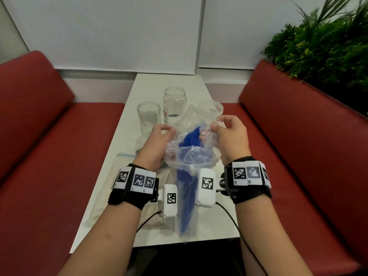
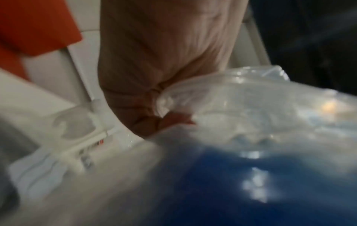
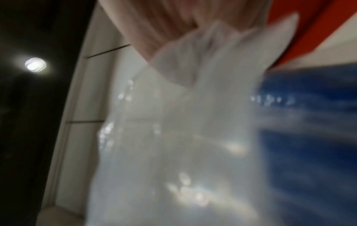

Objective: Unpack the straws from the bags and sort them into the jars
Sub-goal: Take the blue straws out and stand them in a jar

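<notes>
white table (image 1: 139,226) with jars (image 1: 149,114) overhead; wrist views blur both hands (image 1: 157,145) pinching the straw bag (image 1: 191,156).

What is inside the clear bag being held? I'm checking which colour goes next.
Blue straws show through the clear bag. Crumpled plastic hides their count and anything behind them.
</notes>
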### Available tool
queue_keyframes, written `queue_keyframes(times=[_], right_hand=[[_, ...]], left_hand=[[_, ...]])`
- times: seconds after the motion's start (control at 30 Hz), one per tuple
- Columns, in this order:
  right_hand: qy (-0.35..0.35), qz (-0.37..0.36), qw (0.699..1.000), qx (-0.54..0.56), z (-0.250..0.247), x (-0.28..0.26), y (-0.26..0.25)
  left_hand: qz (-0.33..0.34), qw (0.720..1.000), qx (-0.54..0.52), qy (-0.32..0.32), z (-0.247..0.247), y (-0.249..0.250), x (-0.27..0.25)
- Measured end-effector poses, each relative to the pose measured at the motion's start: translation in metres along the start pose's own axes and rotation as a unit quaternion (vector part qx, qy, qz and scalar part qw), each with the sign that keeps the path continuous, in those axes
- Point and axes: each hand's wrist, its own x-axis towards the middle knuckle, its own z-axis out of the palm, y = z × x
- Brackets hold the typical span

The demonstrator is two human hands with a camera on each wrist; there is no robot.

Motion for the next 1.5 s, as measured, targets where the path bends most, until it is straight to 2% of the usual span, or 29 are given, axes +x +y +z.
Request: queue_keyframes(times=[0.07,0.13,0.17,0.3,0.37,0.43,0.5,0.57,0.63,0.7,0.8,0.87,0.93,1.07,1.13,1.2,1.23,1.3,1.37,1.5], right_hand=[[-0.005,0.044,0.998,0.047,0.001,0.002,0.006],[-0.015,0.079,0.994,0.071,0.002,0.005,0.013],[-0.022,0.097,0.991,0.086,0.003,0.007,0.015],[-0.049,0.141,0.984,0.095,0.008,0.013,0.022],[-0.074,0.150,0.981,0.096,0.008,0.016,0.023],[-0.102,0.150,0.980,0.083,0.007,0.018,0.025],[-0.094,0.115,0.988,0.039,0.007,0.020,0.027],[-0.049,0.016,0.998,-0.020,0.008,0.019,0.026],[-0.036,-0.098,0.992,-0.078,0.009,0.015,0.020],[-0.076,-0.151,0.972,-0.162,0.010,0.012,0.014],[-0.147,-0.151,0.936,-0.282,0.007,0.013,0.009],[-0.149,-0.157,0.926,-0.310,0.003,0.018,0.009],[-0.141,-0.168,0.926,-0.306,0.000,0.022,0.009],[-0.117,-0.174,0.919,-0.334,0.002,0.028,0.013],[-0.112,-0.135,0.947,-0.270,0.001,0.029,0.017],[-0.115,-0.037,0.982,-0.147,-0.001,0.030,0.024],[-0.119,0.031,0.989,-0.080,-0.002,0.030,0.029],[-0.131,0.162,0.978,0.015,-0.005,0.034,0.037],[-0.128,0.238,0.961,0.057,-0.008,0.038,0.042],[-0.099,0.273,0.953,0.087,-0.013,0.045,0.045]], left_hand=[[0.117,0.985,0.126,0.014,0.001,0.001,-0.001],[0.223,0.945,0.239,0.022,0.000,0.004,-0.003],[0.248,0.931,0.269,0.019,0.000,0.006,-0.002],[0.193,0.946,0.254,-0.063,0.003,0.012,-0.007],[0.189,0.946,0.242,-0.105,0.004,0.011,-0.009],[0.198,0.941,0.258,-0.098,0.005,0.011,-0.006],[0.216,0.931,0.288,-0.066,0.007,0.012,-0.001],[0.231,0.919,0.317,-0.035,0.010,0.014,0.003],[0.223,0.917,0.329,-0.012,0.015,0.016,0.006],[0.197,0.933,0.300,-0.002,0.018,0.017,0.008],[0.139,0.972,0.191,-0.006,0.020,0.015,0.012],[0.095,0.988,0.117,-0.026,0.020,0.011,0.014],[0.068,0.995,0.062,-0.049,0.020,0.006,0.015],[0.069,0.996,0.018,-0.059,0.023,0.002,0.017],[0.062,0.996,-0.004,-0.064,0.023,0.001,0.019],[0.049,0.996,-0.015,-0.070,0.021,-0.001,0.021],[0.046,0.996,-0.017,-0.069,0.020,-0.002,0.020],[0.050,0.997,0.002,-0.056,0.018,-0.004,0.023],[0.069,0.995,0.053,-0.055,0.012,-0.003,0.023],[0.089,0.968,0.222,-0.077,0.001,0.015,0.014]])
